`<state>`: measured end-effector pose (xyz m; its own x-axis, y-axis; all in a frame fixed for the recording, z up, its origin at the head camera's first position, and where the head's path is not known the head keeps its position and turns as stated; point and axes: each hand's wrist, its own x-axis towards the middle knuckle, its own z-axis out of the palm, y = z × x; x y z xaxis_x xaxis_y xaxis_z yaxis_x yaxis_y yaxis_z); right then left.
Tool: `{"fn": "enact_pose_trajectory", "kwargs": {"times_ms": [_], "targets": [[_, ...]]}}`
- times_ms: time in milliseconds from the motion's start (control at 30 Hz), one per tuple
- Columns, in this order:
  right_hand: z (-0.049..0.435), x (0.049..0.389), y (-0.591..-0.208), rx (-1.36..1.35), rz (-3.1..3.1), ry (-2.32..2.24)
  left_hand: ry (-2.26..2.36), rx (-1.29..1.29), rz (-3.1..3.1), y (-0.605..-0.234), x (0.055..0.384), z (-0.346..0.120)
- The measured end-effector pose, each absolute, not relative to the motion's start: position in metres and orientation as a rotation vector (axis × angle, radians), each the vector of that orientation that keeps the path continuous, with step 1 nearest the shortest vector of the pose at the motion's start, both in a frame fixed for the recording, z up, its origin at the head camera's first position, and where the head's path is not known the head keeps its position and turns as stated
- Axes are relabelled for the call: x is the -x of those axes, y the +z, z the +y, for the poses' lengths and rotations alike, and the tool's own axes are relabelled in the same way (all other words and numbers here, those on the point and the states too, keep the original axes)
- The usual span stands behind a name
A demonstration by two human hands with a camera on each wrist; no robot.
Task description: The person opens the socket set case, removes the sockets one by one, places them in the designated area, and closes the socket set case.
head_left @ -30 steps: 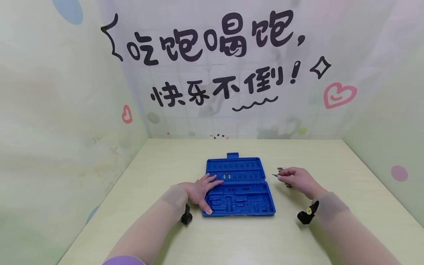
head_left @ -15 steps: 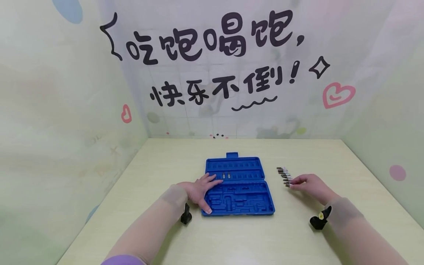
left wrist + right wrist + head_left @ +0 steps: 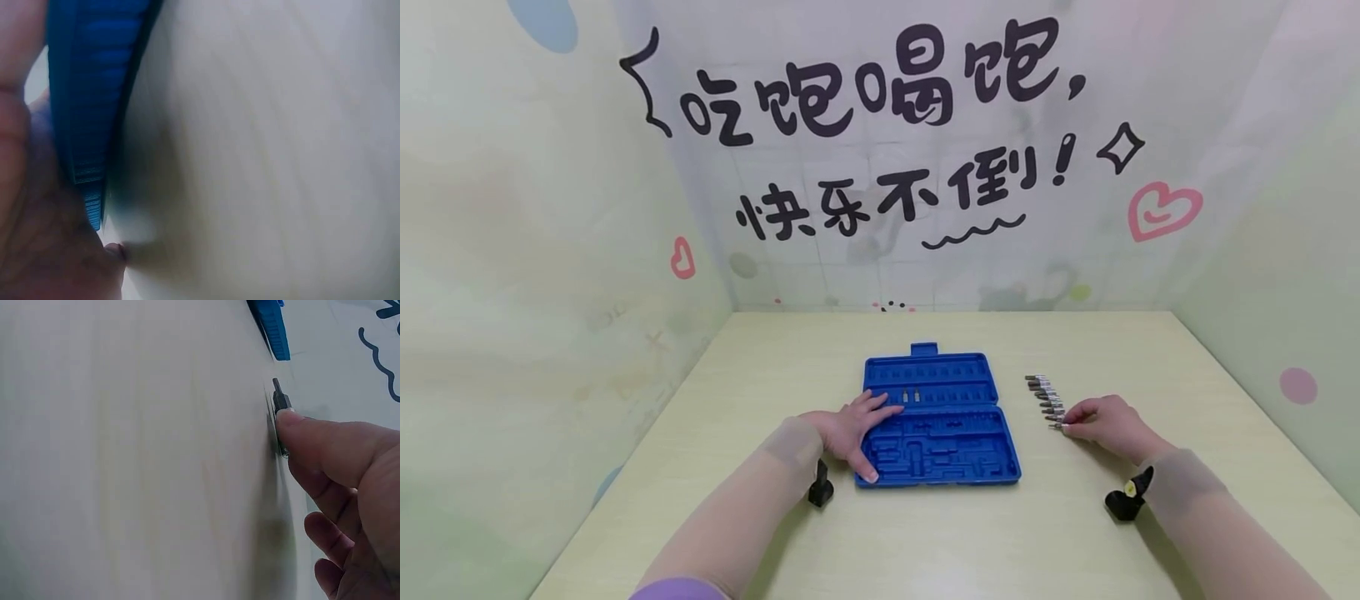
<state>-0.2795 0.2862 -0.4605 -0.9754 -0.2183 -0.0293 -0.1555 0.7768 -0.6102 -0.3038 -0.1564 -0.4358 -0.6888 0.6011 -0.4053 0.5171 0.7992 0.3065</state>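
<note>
An open blue plastic bit case (image 3: 951, 481) lies on the table in the head view. My left hand (image 3: 850, 429) rests with spread fingers over its left edge, thumb near the front corner. Two small screwdriver bits (image 3: 917, 396) sit in slots of the case's far half; the moulded recesses of the near half hold nothing. Right of the case, several metal bits (image 3: 1047, 397) lie in a slanting row. At the row's near end my right hand (image 3: 1105, 427) pinches a screwdriver bit (image 3: 278, 394) between thumb and index finger, its tip pointing left and close over the table.
The pale wooden table (image 3: 970, 542) is bounded by a printed back wall (image 3: 865, 283) and side walls. Black wrist camera mounts (image 3: 1124, 502) hang below both wrists, near the tabletop. In the right wrist view, the case's edge (image 3: 275, 331) shows beyond the bit.
My right hand, with a bit held out beside the case a second ago, has moved back right and toward me to the row's near end. The left hand stays put.
</note>
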Motion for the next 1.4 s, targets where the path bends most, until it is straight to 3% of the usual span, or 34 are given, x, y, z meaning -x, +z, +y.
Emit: {"fn": "enact_pose_trajectory", "kwargs": {"times_ms": [900,1167,1400], "targets": [[0.279,0.282,-0.442,0.210,2.809,-1.082,0.242,-0.817,2.493,-0.435,0.304,-0.156],[0.222,0.290,-0.410,0.181,2.620,-1.493,0.233,-0.812,2.493,-0.436,0.304,-0.156],[0.153,0.306,-0.411,0.043,2.496,-1.747,0.245,-0.809,2.489,-0.435,0.303,-0.157]]}}
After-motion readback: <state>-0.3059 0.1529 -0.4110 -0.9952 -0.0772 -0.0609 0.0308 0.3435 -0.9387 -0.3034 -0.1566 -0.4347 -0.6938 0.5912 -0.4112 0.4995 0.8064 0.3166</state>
